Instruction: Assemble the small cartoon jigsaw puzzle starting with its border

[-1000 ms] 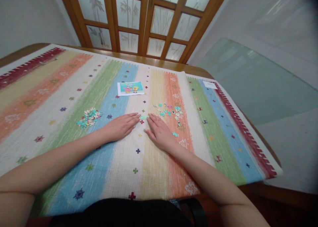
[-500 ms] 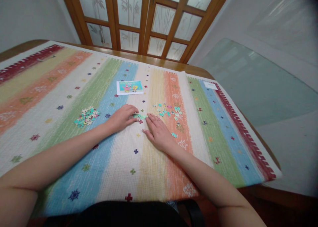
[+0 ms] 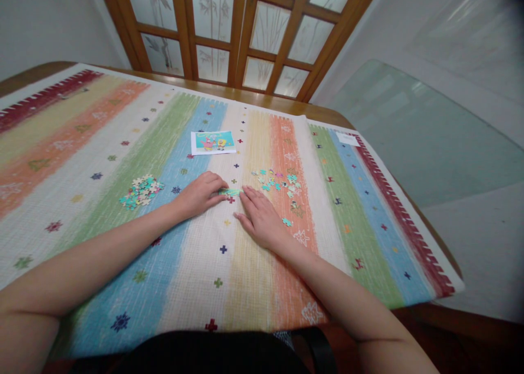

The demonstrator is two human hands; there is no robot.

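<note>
Puzzle strip (image 3: 233, 192) before the picture card (image 3: 213, 142): left hand (image 3: 202, 194) pinching, right hand (image 3: 258, 214) flat-fingered, we apparently align it, gentle pressing seemingly needed next.

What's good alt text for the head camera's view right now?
A person's left hand and right hand flank a small greenish strip of puzzle pieces on a striped tablecloth. A heap of pieces lies to the left, scattered pieces to the right, and a cartoon picture card farther back.
</note>
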